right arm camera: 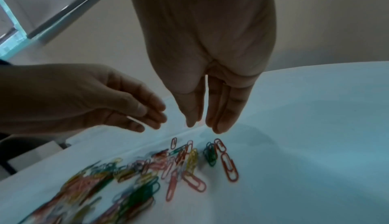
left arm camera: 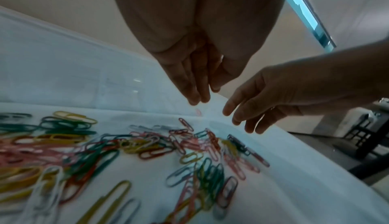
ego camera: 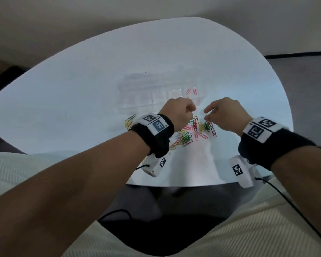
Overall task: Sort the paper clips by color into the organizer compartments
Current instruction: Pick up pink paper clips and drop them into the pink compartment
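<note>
A mixed pile of coloured paper clips [ego camera: 191, 131] [left arm camera: 147, 144] [right arm camera: 147, 169] lies on the white table [ego camera: 82, 101]. Just behind it stands the clear organizer [ego camera: 152, 93] [left arm camera: 84, 86], with a few pink clips [ego camera: 191, 91] in its right-hand compartment. My left hand [ego camera: 182, 112] [left arm camera: 200, 94] [right arm camera: 126, 106] hovers over the pile's far edge, fingers straight and together, no clip visible in it. My right hand [ego camera: 220, 114] [left arm camera: 252, 107] [right arm camera: 207, 122] hovers beside it, above a green cluster [ego camera: 207, 126] [right arm camera: 210, 154], with thumb and fingers slightly apart and nothing clearly held.
A small group of yellow and green clips [ego camera: 130, 121] lies left of my left wrist. A lone red clip [ego camera: 213, 132] [right arm camera: 229, 167] marks the pile's right side. The table's near edge [ego camera: 174, 184] is close to my lap. A dark chair [left arm camera: 370, 137] stands beyond the table.
</note>
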